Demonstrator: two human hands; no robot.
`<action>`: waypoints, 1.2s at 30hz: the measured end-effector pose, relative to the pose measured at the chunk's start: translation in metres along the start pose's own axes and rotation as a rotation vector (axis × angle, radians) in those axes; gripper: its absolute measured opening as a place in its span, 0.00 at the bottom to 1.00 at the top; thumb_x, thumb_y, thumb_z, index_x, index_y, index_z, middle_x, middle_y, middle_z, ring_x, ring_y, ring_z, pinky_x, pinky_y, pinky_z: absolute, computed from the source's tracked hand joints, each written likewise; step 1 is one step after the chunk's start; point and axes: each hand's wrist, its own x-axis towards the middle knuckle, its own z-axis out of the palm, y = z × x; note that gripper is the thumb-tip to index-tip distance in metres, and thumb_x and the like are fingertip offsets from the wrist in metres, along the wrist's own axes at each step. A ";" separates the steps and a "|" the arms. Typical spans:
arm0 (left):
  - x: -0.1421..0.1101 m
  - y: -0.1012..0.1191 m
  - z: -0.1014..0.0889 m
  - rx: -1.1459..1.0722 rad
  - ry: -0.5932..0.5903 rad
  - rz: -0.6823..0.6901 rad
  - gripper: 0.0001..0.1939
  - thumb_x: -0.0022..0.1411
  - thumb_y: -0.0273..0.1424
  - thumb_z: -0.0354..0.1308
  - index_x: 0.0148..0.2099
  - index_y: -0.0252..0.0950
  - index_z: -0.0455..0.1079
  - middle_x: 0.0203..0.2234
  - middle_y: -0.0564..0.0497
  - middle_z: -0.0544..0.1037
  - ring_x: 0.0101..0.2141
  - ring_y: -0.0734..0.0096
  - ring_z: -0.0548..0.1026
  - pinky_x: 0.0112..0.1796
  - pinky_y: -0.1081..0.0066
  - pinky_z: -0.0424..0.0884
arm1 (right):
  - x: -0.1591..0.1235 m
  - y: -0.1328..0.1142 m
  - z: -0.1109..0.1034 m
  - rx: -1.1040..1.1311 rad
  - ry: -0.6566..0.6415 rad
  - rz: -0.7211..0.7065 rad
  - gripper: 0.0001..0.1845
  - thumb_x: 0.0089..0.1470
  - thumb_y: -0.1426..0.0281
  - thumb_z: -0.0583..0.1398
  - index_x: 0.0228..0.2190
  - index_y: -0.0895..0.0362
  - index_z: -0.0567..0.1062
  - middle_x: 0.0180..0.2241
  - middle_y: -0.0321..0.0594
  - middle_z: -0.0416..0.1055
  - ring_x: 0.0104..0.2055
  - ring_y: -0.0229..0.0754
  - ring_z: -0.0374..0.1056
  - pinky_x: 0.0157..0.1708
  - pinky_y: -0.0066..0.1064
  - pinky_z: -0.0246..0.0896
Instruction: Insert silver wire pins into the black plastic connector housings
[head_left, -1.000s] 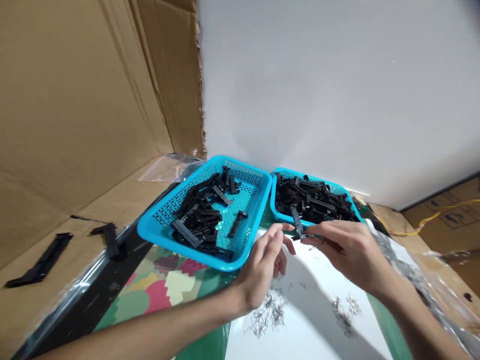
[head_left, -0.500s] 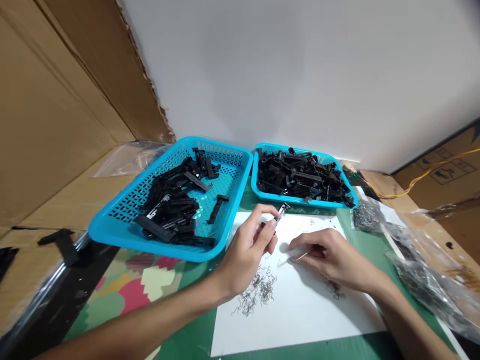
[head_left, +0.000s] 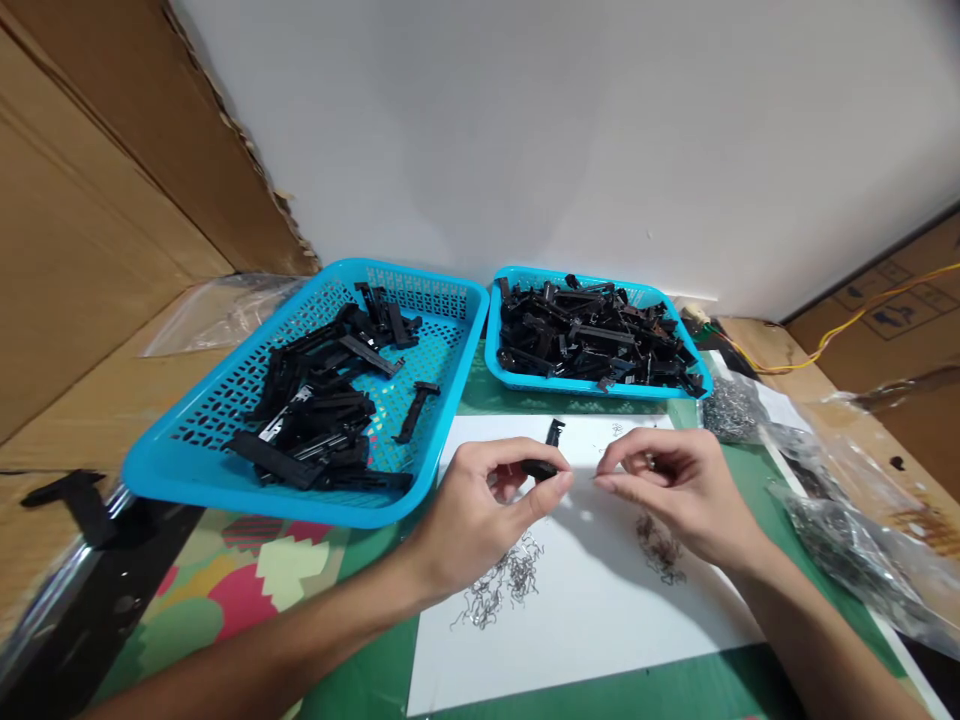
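Note:
My left hand (head_left: 480,515) is closed on a black plastic part (head_left: 554,433); its narrow end sticks up past the fingers, and a dark piece shows between thumb and forefinger. Facing it across a small gap, my right hand (head_left: 686,490) pinches thumb and forefinger together; whatever is between them is too small to make out. Both hands are over a white sheet (head_left: 592,620). Below my left hand lies a loose pile of thin bent wire pieces (head_left: 502,585), and a smaller pile of wire pieces (head_left: 660,552) lies by my right hand.
A blue basket (head_left: 454,400) on the left holds several black plastic parts. Behind the sheet, a second blue basket (head_left: 600,388) is heaped with more. Clear bags of small metal pieces (head_left: 847,560) lie at right. A white wall (head_left: 525,130) and cardboard (head_left: 97,180) bound the area.
The black part has been tilted more upright in my left hand. My right hand has risen and turned, its fingertips now facing the left ones; the thin pale stick it held is no longer visible.

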 end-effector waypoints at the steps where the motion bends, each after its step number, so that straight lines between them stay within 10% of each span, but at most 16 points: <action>1: 0.000 0.000 0.000 -0.020 -0.029 -0.013 0.09 0.69 0.35 0.63 0.42 0.36 0.82 0.30 0.52 0.79 0.28 0.73 0.66 0.29 0.70 0.59 | -0.001 0.002 0.002 0.057 0.073 -0.003 0.09 0.56 0.62 0.71 0.29 0.54 0.83 0.18 0.27 0.53 0.22 0.34 0.45 0.22 0.31 0.40; 28: -0.001 -0.004 0.003 0.006 -0.113 0.056 0.10 0.76 0.36 0.56 0.44 0.37 0.75 0.31 0.56 0.71 0.30 0.74 0.65 0.31 0.71 0.60 | -0.002 -0.004 0.037 0.588 0.122 0.288 0.11 0.47 0.64 0.76 0.27 0.57 0.83 0.17 0.25 0.49 0.22 0.31 0.42 0.23 0.29 0.35; 36: 0.001 -0.004 0.003 0.049 -0.136 0.010 0.12 0.77 0.38 0.55 0.43 0.37 0.73 0.31 0.56 0.70 0.31 0.74 0.65 0.32 0.71 0.60 | -0.002 -0.004 0.025 0.324 0.054 0.207 0.08 0.54 0.64 0.72 0.32 0.57 0.84 0.18 0.25 0.48 0.22 0.31 0.42 0.21 0.28 0.36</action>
